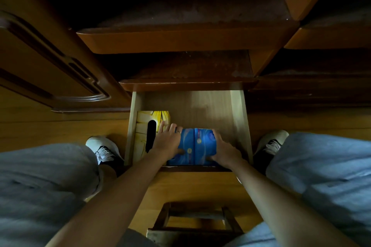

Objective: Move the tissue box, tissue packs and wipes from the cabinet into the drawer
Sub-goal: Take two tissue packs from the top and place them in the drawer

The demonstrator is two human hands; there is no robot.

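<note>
Both hands, left (167, 141) and right (225, 149), clasp the blue packs (193, 146) from either side, low in the drawer (240, 118) just right of the yellow box (149, 126). Best to press them flat, snug against the box.

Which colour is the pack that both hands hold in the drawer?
The pack is blue with small light markings; the head view shows it.

You have a drawer (237, 118) of pale, matt, smooth unvarnished wood, set under glossy varnished orange-brown cabinet shelves (180, 41). The blue tissue packs (195, 146) look like shiny plastic film. The yellow tissue box (143, 124) looks like matt printed cardboard. Your trousers (331, 168) are soft grey cloth.
</note>
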